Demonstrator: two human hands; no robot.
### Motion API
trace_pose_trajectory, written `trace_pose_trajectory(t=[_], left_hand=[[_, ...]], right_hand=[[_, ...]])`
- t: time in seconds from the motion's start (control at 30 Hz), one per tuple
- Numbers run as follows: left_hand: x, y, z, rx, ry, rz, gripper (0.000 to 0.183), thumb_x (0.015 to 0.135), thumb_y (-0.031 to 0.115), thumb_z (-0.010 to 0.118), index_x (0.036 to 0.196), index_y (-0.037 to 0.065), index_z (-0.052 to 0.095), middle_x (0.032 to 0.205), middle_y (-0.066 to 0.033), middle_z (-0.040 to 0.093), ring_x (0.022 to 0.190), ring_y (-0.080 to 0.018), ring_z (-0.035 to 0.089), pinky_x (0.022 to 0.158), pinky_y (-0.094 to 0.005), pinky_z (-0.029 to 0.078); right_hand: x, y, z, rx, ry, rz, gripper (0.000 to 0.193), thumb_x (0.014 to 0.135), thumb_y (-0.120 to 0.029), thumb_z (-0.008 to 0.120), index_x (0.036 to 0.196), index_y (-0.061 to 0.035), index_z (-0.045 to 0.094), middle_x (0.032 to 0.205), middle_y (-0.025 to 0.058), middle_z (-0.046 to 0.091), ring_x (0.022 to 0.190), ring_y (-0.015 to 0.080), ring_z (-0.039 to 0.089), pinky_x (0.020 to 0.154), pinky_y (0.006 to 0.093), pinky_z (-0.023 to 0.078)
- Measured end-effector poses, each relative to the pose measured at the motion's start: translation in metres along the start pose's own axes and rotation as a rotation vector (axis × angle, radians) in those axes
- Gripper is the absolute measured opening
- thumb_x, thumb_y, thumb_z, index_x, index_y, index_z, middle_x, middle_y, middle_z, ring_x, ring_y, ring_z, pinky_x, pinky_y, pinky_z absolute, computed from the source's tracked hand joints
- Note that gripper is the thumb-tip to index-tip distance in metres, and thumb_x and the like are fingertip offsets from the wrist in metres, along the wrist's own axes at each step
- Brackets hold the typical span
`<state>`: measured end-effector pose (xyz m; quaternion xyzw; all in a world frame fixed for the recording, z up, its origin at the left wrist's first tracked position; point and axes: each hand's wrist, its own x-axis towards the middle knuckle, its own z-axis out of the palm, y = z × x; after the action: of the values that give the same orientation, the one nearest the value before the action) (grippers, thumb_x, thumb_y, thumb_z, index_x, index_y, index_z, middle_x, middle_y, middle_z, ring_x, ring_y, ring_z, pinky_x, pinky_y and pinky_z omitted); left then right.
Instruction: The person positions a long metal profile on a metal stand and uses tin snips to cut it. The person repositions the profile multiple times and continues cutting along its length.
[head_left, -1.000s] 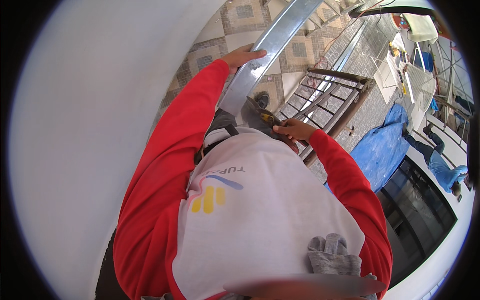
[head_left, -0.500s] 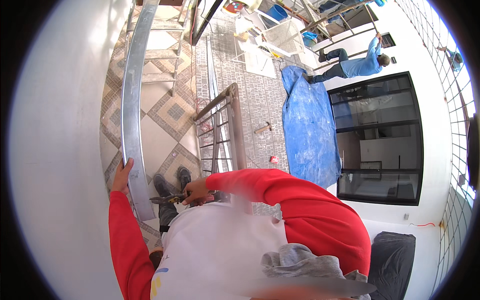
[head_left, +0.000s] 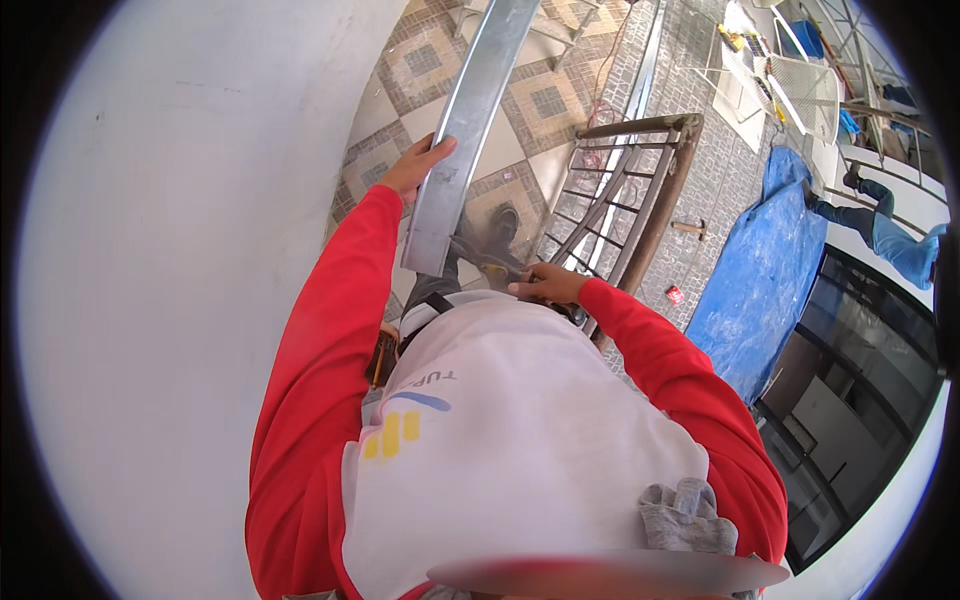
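Observation:
My left hand (head_left: pixel 418 168) is closed around the edge of a long, shiny metal channel (head_left: pixel 478 105), thumb lying across its face. The channel slants away from me, its near end (head_left: pixel 425 262) close to my waist. In my right hand (head_left: pixel 548 284) is a pair of tin snips (head_left: pixel 492 267) with a touch of yellow on the handles. Their blades, blurred and dark, point left at the channel's near end. Whether they touch the metal I cannot tell.
A brown metal railing (head_left: pixel 655 205) stands just right of my right hand. Beyond it a hammer (head_left: pixel 688 229) and a red packet (head_left: pixel 674 295) lie on the paving beside a blue tarp (head_left: pixel 760 270). A white wall (head_left: pixel 200 250) rises at left. Another person (head_left: pixel 900 240) is at far right.
My view has turned, so the scene sits tilted and farther right. Both hands still hold the channel and the snips, and my right forearm now reaches in from the right.

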<state>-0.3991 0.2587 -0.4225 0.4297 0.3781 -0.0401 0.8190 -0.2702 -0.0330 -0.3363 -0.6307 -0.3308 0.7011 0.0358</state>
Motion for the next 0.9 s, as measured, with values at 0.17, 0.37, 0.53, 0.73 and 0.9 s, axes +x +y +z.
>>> trace_pose_trajectory(t=[0.17,0.37,0.53,0.73,0.9], left_hand=[[-0.004,0.004,0.008,-0.014,0.026,-0.003,0.074,0.093,0.044,0.069,0.146,0.002,0.039,0.128,-0.0130,0.058,0.114,-0.0228,0.061,0.094,-0.0406,0.053],[-0.006,0.009,0.013,0.057,0.031,-0.004,0.078,0.091,0.048,0.069,0.147,0.001,0.039,0.133,-0.0120,0.055,0.121,-0.0210,0.055,0.098,-0.0391,0.050],[-0.006,0.007,0.012,0.044,0.032,0.003,0.078,0.090,0.049,0.070,0.144,0.000,0.043,0.133,-0.0157,0.056,0.121,-0.0230,0.056,0.097,-0.0377,0.050],[-0.013,0.009,0.011,0.044,0.041,-0.004,0.075,0.090,0.048,0.071,0.144,0.002,0.044,0.129,-0.0122,0.058,0.115,-0.0202,0.059,0.094,-0.0373,0.052],[-0.017,0.009,0.012,0.010,0.038,-0.014,0.077,0.089,0.050,0.071,0.143,0.000,0.045,0.132,-0.0161,0.057,0.120,-0.0239,0.057,0.097,-0.0388,0.051]], right_hand=[[-0.010,-0.008,-0.006,0.222,-0.044,-0.249,0.049,0.093,-0.055,0.063,0.091,-0.0060,0.064,0.064,0.0005,0.055,0.046,0.0086,0.048,0.037,0.0255,0.035],[0.005,0.006,-0.022,0.046,-0.148,-0.178,0.050,0.097,-0.050,0.060,0.084,-0.0014,0.065,0.057,0.0032,0.062,0.039,0.0100,0.054,0.033,0.0263,0.038],[0.019,0.018,-0.027,0.153,-0.188,-0.148,0.050,0.095,-0.048,0.063,0.077,-0.0008,0.064,0.059,0.0064,0.063,0.048,0.0127,0.060,0.042,0.0272,0.047],[0.024,0.015,-0.032,-0.012,-0.205,-0.005,0.046,0.094,-0.042,0.068,0.074,-0.0010,0.061,0.059,0.0070,0.062,0.049,0.0127,0.060,0.043,0.0290,0.048],[0.022,0.021,-0.017,-0.204,-0.143,0.055,0.042,0.091,-0.039,0.072,0.078,-0.0014,0.060,0.056,0.0056,0.058,0.043,0.0123,0.055,0.039,0.0285,0.044]])
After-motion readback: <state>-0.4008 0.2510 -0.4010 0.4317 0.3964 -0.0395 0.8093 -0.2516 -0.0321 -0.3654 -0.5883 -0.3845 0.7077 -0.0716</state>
